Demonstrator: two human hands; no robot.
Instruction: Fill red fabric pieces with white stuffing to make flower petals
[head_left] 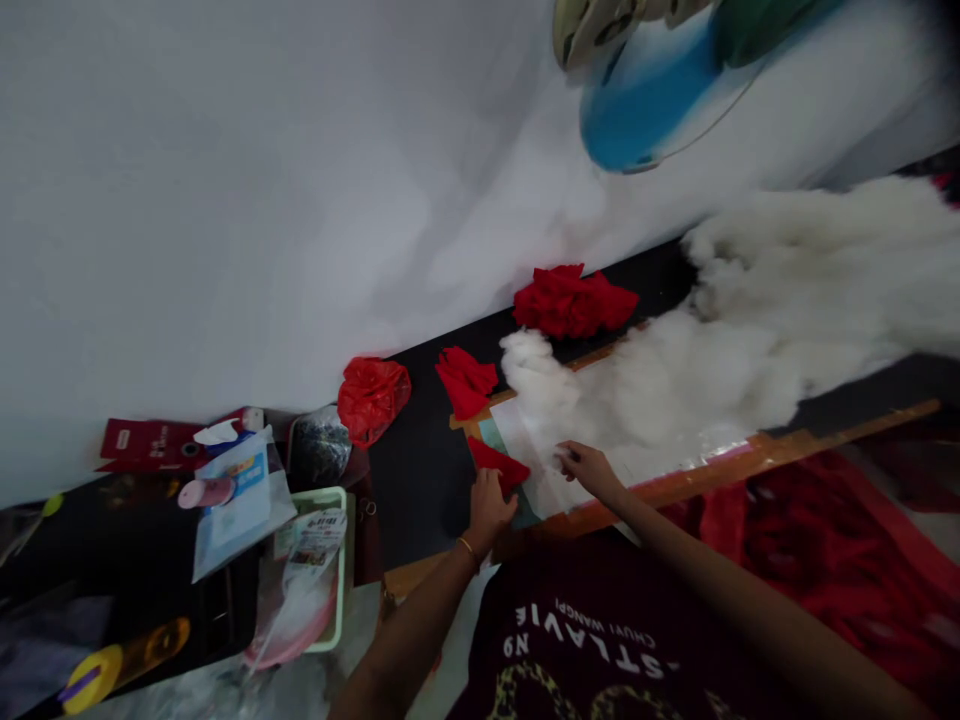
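My left hand is closed on a small pointed red cloth piece, which lies at the left end of the taped work surface. To its right, above a white sheet, my right hand has its fingers pinched together. Whether a tuft is between those fingertips is too small to make out. Just beyond the right hand, loose white stuffing spreads over the surface. Another red cloth piece lies past the left hand, and a heap of red cloth pieces sits near the wall.
A red plastic bag rests on the black table. Further left are a pale green basket with packets inside, a red box and a yellow-capped bottle. Red fabric hangs below on the right.
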